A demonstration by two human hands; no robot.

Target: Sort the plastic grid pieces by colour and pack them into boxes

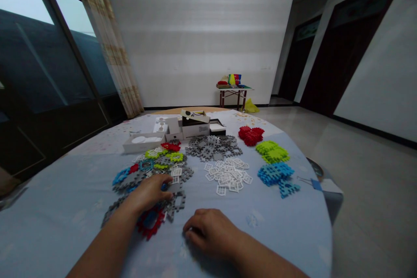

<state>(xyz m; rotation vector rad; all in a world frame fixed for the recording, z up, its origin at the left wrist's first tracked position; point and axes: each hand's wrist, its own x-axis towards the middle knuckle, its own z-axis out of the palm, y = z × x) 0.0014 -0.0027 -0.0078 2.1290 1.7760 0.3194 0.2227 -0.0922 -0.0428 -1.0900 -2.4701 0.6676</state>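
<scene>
My left hand (152, 192) reaches into a mixed pile of plastic interlocking building pieces. Its thumb and forefinger are apart, with a small blue piece (164, 186) showing in the gap between them. Just beyond the fingertips lies a grey piece (179, 201), and below the wrist a red toothed frame piece (151, 222). Lime pieces (176, 157) and blue pieces (121, 176) are mixed in farther back. My right hand (210, 231) rests on the tablecloth to the right of the pile, its fingers loosely curled, with nothing visible in them.
Sorted heaps of white window-like pieces (230, 174), grey pieces (211, 147), red pieces (250, 135), lime pieces (272, 152) and blue pieces (275, 173) lie on the cloth-covered round table (260, 230). Behind them stand a white tray (143, 147) and opened boxes (195, 130).
</scene>
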